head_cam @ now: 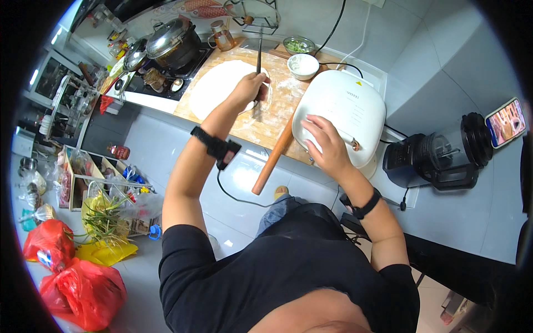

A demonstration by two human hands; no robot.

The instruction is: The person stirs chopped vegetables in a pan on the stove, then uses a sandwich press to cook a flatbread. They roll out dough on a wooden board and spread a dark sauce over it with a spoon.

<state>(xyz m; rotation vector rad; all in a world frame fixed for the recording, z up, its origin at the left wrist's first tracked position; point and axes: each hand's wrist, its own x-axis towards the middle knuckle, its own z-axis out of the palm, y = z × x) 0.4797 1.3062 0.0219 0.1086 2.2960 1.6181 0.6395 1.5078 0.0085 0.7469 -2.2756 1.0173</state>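
My left hand grips a long, thin, dark utensil, possibly chopsticks, over the right edge of a large round sheet of dough. This sheet lies flat on a floured wooden board. My right hand, fingers apart and holding nothing, is over the front left of the white lid of an electric griddle; I cannot tell whether it touches. Along the griddle's left side, a wooden rolling pin juts past the counter's front edge. Behind are a white bowl of white powder and a glass bowl of chopped greens.
Left of the board, a lidded pot and an open jar stand on the stove. A glass pitcher is behind the dough. At right are a blender and a phone. Red bags sit lower left.
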